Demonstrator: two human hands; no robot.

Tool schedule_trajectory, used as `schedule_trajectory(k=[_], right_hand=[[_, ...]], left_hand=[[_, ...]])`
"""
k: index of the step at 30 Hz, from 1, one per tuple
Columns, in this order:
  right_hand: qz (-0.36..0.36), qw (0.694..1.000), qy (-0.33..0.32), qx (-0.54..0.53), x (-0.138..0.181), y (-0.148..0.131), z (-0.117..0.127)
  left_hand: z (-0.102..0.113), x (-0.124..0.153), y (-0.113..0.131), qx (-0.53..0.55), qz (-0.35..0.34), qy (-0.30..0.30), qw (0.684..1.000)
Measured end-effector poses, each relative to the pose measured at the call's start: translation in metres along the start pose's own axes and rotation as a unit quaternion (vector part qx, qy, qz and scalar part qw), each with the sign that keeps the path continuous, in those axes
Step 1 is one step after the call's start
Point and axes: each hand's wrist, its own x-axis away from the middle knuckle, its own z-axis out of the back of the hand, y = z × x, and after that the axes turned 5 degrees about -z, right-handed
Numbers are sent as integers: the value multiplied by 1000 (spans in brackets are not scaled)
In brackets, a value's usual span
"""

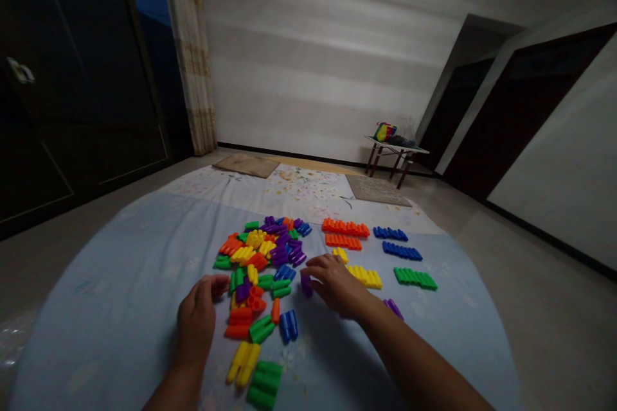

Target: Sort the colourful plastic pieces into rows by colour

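Observation:
My right hand (332,279) pinches a purple plastic toy piece (306,285) just right of a mixed pile of pieces. Part of a purple row (394,308) shows beyond my right forearm, which hides the rest. At the pile's left edge is my left hand (198,308), fingers loosely bent and nothing seen in them; its fingertips are near a green piece (222,262). Between my hands lie orange pieces (240,321), a green piece (261,329) and a blue piece (289,325). Closer to me are a yellow piece (243,363) and a green piece (265,385).
Joined rows sit on the right: orange (346,227), blue (402,251), green (415,278) and yellow (365,276). A blue cloth (120,308) covers the round table. Two mats (248,165) lie at its far side. A small side table (402,144) stands by the wall.

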Motion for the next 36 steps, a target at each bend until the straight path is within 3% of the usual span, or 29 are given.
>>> schedule_trajectory(k=[8,14,18,23,30,36], right_hand=[[-37,999,-28,-19,-1,2,-9],[-67,996,-50,16,-14,-9,-28],[-64,997,12,-47,2,-1,-22],[-105,979,117,-134,49,25,10],[-143,981,14,-134,114,27,21],[-160,981,-43,-104,121,16,11]], left_hand=[[-3,0,5,-3,9,10,1000],[0,-2,1,-16,19,-5,1000],[-1,-3,1,-8,38,6,999],[-3,-2,9,-15,46,7,999],[-3,0,11,-24,39,11,999],[-3,-1,4,-7,27,11,1000]])
